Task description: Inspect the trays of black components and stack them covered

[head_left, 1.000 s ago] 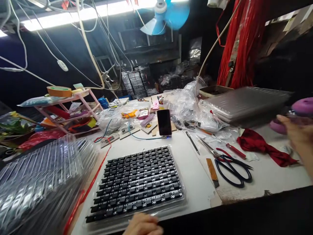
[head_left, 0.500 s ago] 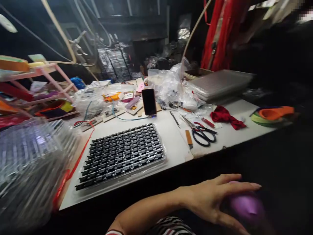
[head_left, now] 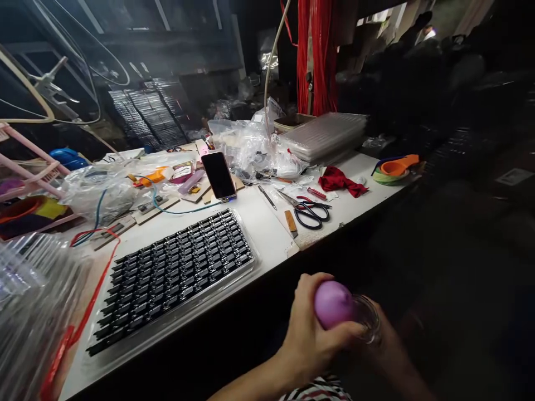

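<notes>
Crosswise, purple end [head_left: 333, 304] leftward, the clear container [head_left: 368, 318] is gripped by left hand [head_left: 308, 334] and right hand [head_left: 388, 337].

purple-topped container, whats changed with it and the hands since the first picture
The purple-topped container was carried by the right hand from the far right to in front of the person. The left hand left the tray's near edge, moved right and now grips the container too. The tray of black parts, scissors and phone stayed put; the view turned right.
</notes>
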Motion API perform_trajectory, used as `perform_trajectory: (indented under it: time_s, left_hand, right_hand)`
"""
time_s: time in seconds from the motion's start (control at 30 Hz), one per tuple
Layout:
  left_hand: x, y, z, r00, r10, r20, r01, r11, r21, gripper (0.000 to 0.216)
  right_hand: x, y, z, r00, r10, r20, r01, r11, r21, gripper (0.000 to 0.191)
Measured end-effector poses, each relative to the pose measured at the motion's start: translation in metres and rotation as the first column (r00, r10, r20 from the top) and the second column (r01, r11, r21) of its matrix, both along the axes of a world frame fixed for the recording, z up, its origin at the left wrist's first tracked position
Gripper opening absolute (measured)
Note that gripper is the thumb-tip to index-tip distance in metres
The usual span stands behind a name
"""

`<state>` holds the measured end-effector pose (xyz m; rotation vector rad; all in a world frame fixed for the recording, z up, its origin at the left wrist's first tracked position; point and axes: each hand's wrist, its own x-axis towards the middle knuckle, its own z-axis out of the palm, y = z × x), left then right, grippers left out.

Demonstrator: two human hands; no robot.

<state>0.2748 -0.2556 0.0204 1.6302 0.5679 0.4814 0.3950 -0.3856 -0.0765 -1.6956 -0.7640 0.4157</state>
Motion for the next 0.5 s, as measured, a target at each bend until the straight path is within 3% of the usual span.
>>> perform_trajectory:
  time_s: [0.07,0.17,0.3,0.4,0.5]
  left_hand:
    - [-0.011,0.01,0.002,0.998,0.067,-0.018,-0.069,0.987,-0.147,0.056]
    - [-0.025,0.021,-0.003,0.967,0.214,-0.14,-0.235,0.96,-0.151,0.046]
    - [-0.034,0.022,-0.022,0.93,0.248,-0.27,-0.3,0.938,-0.171,0.05]
    - [-0.037,0.02,-0.038,0.927,0.243,-0.286,-0.303,0.934,-0.191,0.054]
    - [-0.036,0.022,-0.049,0.933,0.257,-0.253,-0.302,0.94,-0.156,0.053]
  right_hand:
    - [0.001,-0.008,0.021,0.995,0.054,0.083,-0.051,0.998,-0.034,0.072]
    - [-0.001,-0.017,0.071,0.963,0.141,0.229,-0.143,0.99,-0.01,0.084]
    - [0.002,-0.016,0.131,0.936,0.174,0.305,-0.211,0.973,0.093,0.065]
    - [0.008,-0.012,0.157,0.879,0.276,0.389,-0.341,0.934,0.108,0.055]
    - [0.011,-0.009,0.175,0.807,0.266,0.527,-0.394,0.908,0.145,0.053]
